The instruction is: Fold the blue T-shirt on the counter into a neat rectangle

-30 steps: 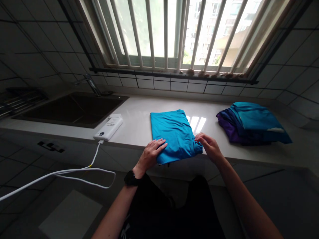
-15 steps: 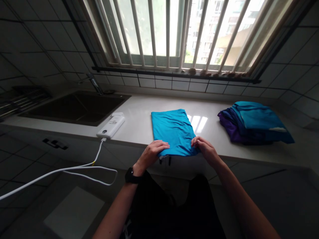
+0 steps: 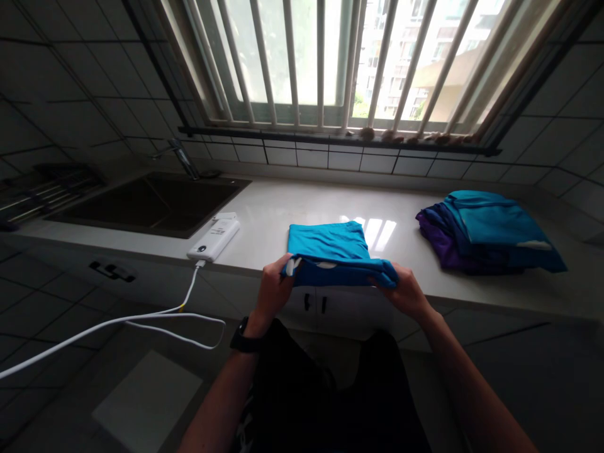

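A bright blue folded garment lies at the counter's front edge, its near part raised and turned so that a darker blue side and small white patches show. My left hand is closed around the near left corner, a black watch on its wrist. At the near right corner, my right hand grips the same cloth, some of its fingers hidden behind the fabric. The raised edge is stretched between both hands. What exact kind of garment it is, I cannot tell.
To the right, a pile of blue and purple clothes sits on the white counter. A white power bank with a white cable lies left, beside the dark sink. Behind is a barred window.
Both hands have taken hold of the near corners and lifted that edge up and away from me. The cloth, flat before, is now partly turned over. The view has shifted slightly.
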### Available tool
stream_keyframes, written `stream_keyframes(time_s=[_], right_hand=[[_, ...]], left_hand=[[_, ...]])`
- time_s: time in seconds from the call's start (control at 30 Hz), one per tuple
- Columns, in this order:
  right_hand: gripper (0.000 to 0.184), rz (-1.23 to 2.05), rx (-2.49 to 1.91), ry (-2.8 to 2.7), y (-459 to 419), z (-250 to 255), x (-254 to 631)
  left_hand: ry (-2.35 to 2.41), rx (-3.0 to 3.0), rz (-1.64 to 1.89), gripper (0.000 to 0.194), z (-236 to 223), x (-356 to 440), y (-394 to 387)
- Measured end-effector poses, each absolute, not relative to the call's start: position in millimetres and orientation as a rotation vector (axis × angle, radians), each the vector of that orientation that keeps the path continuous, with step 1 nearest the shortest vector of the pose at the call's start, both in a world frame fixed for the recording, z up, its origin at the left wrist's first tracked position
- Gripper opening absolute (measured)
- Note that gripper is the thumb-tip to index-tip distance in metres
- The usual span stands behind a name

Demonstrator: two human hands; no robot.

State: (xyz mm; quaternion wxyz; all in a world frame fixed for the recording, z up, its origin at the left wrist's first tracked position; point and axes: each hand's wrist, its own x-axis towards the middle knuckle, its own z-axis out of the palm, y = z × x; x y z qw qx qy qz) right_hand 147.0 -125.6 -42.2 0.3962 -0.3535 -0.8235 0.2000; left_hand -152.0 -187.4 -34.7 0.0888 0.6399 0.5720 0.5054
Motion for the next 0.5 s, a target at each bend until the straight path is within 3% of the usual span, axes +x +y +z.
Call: stream_keyframes(time_s=[0.1,0.2,0.33,0.5], right_hand=[[0.038,0.575,-1.062,-1.944,-111,-30,134],[0.038,0.443,-1.238,-1.828,-87,-26,115],[0.060,0.247,-1.301,-1.924,-78,-38,101],[0.061,0.393,-1.255,-2.137,-94,-64,104]], left_hand=[[1.852,1.833,1.567,0.038,-20,-152,-165],[2.009,1.817,1.490,0.024,-12,-148,-131],[2.091,2.046,1.202,0.050,-25,-143,-114],[1.920,2.363,0.682,0.047,-56,-131,-139]])
